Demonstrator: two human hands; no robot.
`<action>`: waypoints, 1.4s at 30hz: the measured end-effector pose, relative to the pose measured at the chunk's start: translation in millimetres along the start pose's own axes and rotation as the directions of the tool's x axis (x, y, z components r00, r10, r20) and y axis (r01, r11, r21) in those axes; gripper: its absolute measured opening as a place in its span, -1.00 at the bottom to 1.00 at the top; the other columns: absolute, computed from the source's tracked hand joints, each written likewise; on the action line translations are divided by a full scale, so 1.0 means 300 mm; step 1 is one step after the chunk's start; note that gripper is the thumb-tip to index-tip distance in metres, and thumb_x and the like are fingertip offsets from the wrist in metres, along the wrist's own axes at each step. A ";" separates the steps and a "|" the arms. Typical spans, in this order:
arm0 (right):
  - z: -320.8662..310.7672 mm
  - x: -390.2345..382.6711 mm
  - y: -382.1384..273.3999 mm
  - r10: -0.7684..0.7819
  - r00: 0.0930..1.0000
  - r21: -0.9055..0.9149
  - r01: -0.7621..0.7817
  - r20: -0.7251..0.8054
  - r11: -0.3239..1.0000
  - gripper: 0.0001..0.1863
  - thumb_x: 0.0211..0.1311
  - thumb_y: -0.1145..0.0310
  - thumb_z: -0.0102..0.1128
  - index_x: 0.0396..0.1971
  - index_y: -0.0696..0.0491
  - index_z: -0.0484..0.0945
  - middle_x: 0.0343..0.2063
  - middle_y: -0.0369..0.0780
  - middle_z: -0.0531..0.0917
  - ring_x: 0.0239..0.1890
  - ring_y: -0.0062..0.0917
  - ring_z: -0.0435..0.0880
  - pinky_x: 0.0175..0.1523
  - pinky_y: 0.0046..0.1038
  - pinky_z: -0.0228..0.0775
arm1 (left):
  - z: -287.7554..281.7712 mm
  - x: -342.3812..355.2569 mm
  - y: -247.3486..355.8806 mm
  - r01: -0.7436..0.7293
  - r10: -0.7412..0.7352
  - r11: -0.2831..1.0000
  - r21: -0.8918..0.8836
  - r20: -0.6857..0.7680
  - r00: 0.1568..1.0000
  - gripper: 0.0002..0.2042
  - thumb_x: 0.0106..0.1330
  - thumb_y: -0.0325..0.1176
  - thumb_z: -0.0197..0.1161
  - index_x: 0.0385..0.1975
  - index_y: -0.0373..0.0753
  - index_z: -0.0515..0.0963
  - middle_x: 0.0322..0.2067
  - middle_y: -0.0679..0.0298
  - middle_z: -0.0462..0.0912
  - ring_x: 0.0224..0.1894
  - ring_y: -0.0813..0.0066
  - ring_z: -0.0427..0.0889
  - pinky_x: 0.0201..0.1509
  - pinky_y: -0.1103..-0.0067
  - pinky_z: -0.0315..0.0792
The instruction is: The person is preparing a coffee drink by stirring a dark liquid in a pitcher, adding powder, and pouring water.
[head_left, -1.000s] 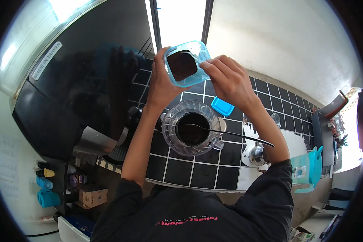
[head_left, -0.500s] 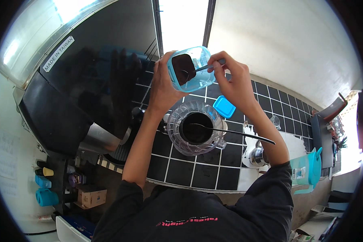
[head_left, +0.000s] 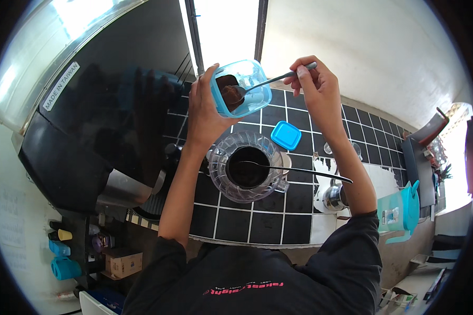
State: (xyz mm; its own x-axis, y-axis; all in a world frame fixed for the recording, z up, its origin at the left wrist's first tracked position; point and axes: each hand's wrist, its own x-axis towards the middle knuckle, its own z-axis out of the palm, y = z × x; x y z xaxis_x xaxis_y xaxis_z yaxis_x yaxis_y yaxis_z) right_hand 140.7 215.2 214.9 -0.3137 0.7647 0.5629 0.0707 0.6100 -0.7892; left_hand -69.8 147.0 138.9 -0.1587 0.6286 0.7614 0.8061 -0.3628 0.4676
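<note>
My left hand (head_left: 202, 107) grips a tilted translucent light-blue square container (head_left: 255, 97) with dark brown powder (head_left: 227, 81) inside. My right hand (head_left: 318, 84) pinches the handle of a metal spoon (head_left: 276, 78), whose bowl is in the container with brown powder on it. Below them on the black-tiled counter (head_left: 214, 228) stands a clear ridged pitcher (head_left: 219, 173) with a dark vessel (head_left: 242, 178) inside and a long black-handled utensil (head_left: 312, 172) across it. Just behind the pitcher, to its right, lies a bright blue lid (head_left: 286, 135).
A large black machine (head_left: 68, 157) fills the left side. A steel vessel (head_left: 332, 197), small glasses and a turquoise pitcher (head_left: 404, 210) stand at the right. Shelves at lower left hold containers and a cardboard box (head_left: 123, 262). A white wall (head_left: 341, 47) rises behind the counter.
My right hand has taken the spoon up from the container's rim and moved rightward along its handle's end. The spoon bowl now carries brown powder. The container has shifted slightly.
</note>
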 end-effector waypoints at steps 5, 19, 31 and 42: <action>-0.022 -0.002 -0.006 -0.032 0.999 0.013 0.032 -0.008 0.999 -0.82 0.40 0.46 -0.10 -0.27 0.17 0.52 -0.48 -0.22 0.65 -0.40 -0.68 0.62 -0.30 -0.61 0.43 | -0.008 0.003 0.017 0.022 -0.023 1.000 0.015 0.002 1.000 0.11 -0.32 -0.26 0.69 0.33 -0.11 0.10 0.21 0.12 0.34 0.23 0.09 0.33 0.31 0.19 0.28; -0.007 -0.020 0.021 -0.030 0.988 0.046 0.024 0.150 0.999 -0.83 0.44 0.44 -0.10 -0.24 0.17 0.49 -0.48 -0.22 0.63 -0.35 -0.65 0.61 -0.26 -0.60 0.42 | -0.007 -0.016 0.000 0.011 -0.012 1.000 -0.020 -0.031 0.999 0.13 -0.34 -0.25 0.69 0.34 -0.09 0.09 0.21 0.09 0.33 0.24 0.05 0.32 0.30 0.17 0.30; -0.021 0.011 0.026 0.169 0.978 0.135 -0.185 0.119 0.974 -0.80 0.41 0.45 -0.15 -0.25 0.20 0.48 -0.50 -0.15 0.65 -0.48 -0.65 0.57 -0.33 -0.58 0.45 | 0.000 -0.027 -0.024 -0.076 0.077 0.997 0.033 -0.030 0.997 0.12 -0.33 -0.23 0.70 0.33 -0.14 0.10 0.19 -0.01 0.27 0.25 0.03 0.32 0.27 0.21 0.33; 0.065 -0.086 -0.012 -0.468 0.829 -0.264 0.546 0.306 0.795 -0.90 0.31 0.56 0.01 -0.22 0.16 0.47 -0.40 -0.11 0.67 -0.38 -0.40 0.66 -0.22 -0.42 0.50 | 0.018 -0.049 -0.064 -0.201 0.187 0.975 -0.098 -0.137 0.973 0.14 -0.31 -0.30 0.71 0.33 -0.21 0.04 0.16 0.03 0.32 0.23 0.13 0.39 0.30 0.30 0.34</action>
State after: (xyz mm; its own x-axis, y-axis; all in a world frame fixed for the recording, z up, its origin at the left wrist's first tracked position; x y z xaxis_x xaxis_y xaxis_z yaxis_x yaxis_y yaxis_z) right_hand 130.1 189.1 198.5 -0.5832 0.2846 0.7608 0.1352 0.9575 -0.2546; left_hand -79.7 148.4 116.2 -0.0821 0.4491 0.8897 0.7615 -0.5476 0.3467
